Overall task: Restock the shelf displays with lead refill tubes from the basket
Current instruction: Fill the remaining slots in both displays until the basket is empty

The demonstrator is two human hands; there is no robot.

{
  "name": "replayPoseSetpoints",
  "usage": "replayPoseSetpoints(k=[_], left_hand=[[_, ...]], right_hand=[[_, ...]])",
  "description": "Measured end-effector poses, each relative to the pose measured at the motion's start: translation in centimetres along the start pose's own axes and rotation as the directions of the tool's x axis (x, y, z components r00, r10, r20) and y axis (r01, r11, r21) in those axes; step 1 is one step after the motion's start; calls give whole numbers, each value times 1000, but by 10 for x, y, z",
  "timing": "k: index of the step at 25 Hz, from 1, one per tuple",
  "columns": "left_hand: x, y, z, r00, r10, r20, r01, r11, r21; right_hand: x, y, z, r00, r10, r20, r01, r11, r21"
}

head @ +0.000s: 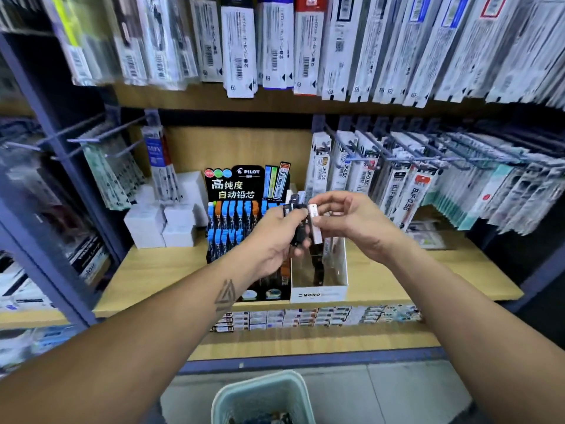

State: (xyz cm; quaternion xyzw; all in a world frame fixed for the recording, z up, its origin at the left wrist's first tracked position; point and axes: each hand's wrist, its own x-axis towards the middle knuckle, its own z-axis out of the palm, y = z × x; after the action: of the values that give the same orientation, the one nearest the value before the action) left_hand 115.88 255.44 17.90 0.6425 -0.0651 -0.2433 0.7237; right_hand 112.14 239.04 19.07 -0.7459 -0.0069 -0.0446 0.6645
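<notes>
While sorting: left hand (275, 237) clamps dark lead refill tubes (296, 221); right hand (345, 221) pinches one pale tube (315, 223).
Next: lower it into white MONO display box (318, 293), probably half-empty.
Supply: pale green plastic basket (263, 399), below.

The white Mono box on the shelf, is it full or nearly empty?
Nearly empty. The white box has an open top, and only a few tubes stand inside, with much bare wall showing.

Shelf (159, 270): matt wood-grain board. Basket (263, 393), lower centre: smooth plastic. Hanging packs (238, 50), top: glossy film.
</notes>
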Motion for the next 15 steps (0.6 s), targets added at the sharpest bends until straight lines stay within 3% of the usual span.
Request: replayPoseSetpoints(k=[5, 15], left_hand=[[27, -6, 4, 999, 7, -41, -7, 1000, 12], [49, -9, 8, 998, -49, -28, 49, 999, 6]], right_hand=[[20, 17, -12, 995, -19, -102, 8, 995, -103], [29, 29, -33, 982, 98, -161, -110, 992, -68]])
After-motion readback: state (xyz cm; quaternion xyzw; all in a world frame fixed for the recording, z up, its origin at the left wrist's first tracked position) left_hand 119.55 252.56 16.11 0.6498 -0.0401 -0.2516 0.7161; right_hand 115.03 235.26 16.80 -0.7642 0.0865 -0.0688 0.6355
